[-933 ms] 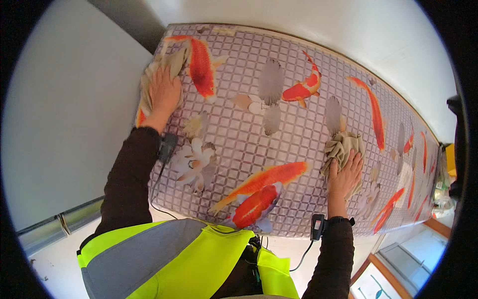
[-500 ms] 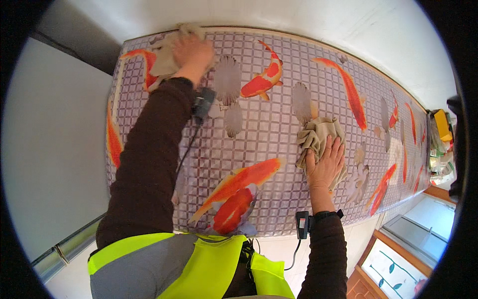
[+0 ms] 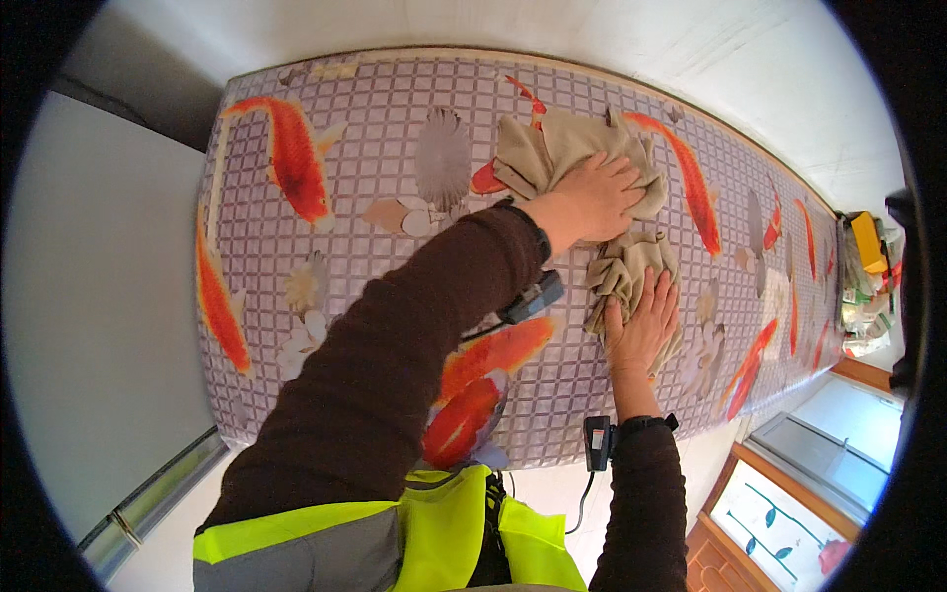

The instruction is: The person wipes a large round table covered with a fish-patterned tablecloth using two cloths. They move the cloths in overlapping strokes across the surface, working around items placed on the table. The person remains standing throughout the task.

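My left hand (image 3: 597, 200) lies flat on a spread beige cloth (image 3: 533, 148), fingers stretched out and pressing it against the patterned tabletop covering (image 3: 380, 84). Nearer to me, my right hand (image 3: 643, 331) rests on a second, bunched beige cloth (image 3: 614, 271), its fingers also extended and the thumb apart. The two cloths lie close together, almost touching. The left forearm reaches diagonally across the table. Part of a printed orange koi is hidden under the left cloth.
Along the far side the table meets a white wall (image 3: 691, 39). A grey panel (image 3: 109, 296) stands to the left. Several packages and a yellow box (image 3: 868, 244) sit at the far right end. Each wrist carries a strapped black device (image 3: 598, 444), with a cable hanging from it.
My left hand has swept its cloth from the far left corner rightward and somewhat nearer, up beside the right cloth. The right hand and its cloth have stayed in place.
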Tool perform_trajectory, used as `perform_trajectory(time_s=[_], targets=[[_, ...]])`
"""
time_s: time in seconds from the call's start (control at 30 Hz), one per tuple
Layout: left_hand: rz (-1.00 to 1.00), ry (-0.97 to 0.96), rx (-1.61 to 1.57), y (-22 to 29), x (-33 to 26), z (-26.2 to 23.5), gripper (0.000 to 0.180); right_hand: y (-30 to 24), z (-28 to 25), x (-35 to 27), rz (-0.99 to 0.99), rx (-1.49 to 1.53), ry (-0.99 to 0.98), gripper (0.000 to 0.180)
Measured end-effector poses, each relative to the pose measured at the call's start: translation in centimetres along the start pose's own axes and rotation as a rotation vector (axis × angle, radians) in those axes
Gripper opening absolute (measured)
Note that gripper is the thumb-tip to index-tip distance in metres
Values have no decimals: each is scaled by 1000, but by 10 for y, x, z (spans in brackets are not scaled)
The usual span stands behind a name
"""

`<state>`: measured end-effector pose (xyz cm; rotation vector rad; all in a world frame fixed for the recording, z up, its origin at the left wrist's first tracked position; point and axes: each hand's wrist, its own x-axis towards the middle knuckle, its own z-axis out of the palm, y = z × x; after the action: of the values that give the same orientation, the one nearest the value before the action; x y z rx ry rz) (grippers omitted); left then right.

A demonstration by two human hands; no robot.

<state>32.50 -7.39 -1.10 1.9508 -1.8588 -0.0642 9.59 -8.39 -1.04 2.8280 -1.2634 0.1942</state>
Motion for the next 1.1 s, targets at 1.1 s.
perform_trajectory(time_s=[1.1], targets=[[-333, -198, 54, 123, -316, -73, 58, 2, 4, -1, -45, 49, 67, 74]])
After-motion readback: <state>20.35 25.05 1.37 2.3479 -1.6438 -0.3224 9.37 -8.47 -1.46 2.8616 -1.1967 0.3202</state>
